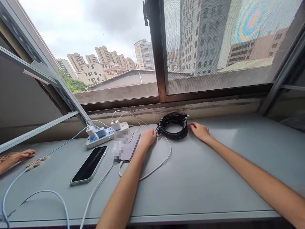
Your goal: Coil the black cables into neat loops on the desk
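A coiled black cable (173, 126) lies on the grey window ledge (190, 178) near the window frame. My left hand (147, 138) rests on the ledge at the coil's left side, fingers curled against the cable's end. My right hand (199, 130) lies at the coil's right side, fingers bent and touching the ledge beside it. Whether either hand grips the cable is hidden by the fingers.
A white power strip (107, 133) with plugged chargers sits at the left. Two phones (90, 165) (130, 148) lie near it, with white cables (152, 170) trailing over the ledge. Another person's hand (16, 157) shows at the far left edge.
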{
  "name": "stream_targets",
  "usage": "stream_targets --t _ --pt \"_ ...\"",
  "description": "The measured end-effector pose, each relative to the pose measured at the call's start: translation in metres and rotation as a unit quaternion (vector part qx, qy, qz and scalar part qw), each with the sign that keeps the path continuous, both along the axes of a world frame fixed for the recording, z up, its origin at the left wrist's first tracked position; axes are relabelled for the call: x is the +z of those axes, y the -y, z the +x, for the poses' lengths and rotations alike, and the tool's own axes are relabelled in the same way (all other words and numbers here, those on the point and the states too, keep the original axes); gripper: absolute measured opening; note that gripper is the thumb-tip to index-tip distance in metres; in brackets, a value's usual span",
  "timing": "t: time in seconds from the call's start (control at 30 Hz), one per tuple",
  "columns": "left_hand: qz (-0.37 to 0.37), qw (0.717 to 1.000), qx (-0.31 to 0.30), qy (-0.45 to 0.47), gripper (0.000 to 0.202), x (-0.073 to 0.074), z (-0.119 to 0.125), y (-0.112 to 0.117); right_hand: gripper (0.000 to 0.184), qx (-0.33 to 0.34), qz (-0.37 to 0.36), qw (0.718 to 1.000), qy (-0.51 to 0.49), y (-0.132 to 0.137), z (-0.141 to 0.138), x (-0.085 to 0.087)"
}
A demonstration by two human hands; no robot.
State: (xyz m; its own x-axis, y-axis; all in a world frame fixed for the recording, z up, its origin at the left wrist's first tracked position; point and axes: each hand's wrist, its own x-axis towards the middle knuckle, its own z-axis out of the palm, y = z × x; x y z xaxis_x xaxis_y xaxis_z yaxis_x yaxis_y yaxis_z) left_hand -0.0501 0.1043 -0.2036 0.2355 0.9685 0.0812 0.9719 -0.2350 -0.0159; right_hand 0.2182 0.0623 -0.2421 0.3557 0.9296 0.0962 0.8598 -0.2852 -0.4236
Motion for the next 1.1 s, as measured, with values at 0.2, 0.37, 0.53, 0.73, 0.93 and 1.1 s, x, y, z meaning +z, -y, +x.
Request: stream_targets --t 0.2,0.37,0.53,0.73,0.93,1.1 --pt "-0.003 1.000 -0.003 0.012 0.037 0.004 -0.003 0.005 0.024 0.016 -0.037 0.999 -0.027 0.000 -0.005 0.010" --pt "0.008 1.000 0.000 0.013 0.033 0.005 -0.005 0.009 0.027 0.009 -0.086 0.995 -0.040 -0.012 -0.011 0.022" --pt "0.014 1.000 0.001 0.006 0.031 0.005 -0.008 0.010 0.026 0.009 -0.137 0.988 -0.073 -0.027 -0.014 0.033" --pt "0.018 1.000 0.006 -0.002 0.030 0.005 -0.010 0.007 0.021 0.071 -0.185 0.959 -0.201 -0.017 -0.001 0.047" --pt "0.013 1.000 0.010 0.001 0.031 0.005 -0.008 0.005 0.040 0.126 -0.213 0.930 -0.270 0.005 0.021 0.083" --pt "0.009 1.000 0.019 0.001 0.031 0.006 -0.006 0.006 0.060 0.044 -0.139 0.972 -0.183 -0.006 0.000 0.087"
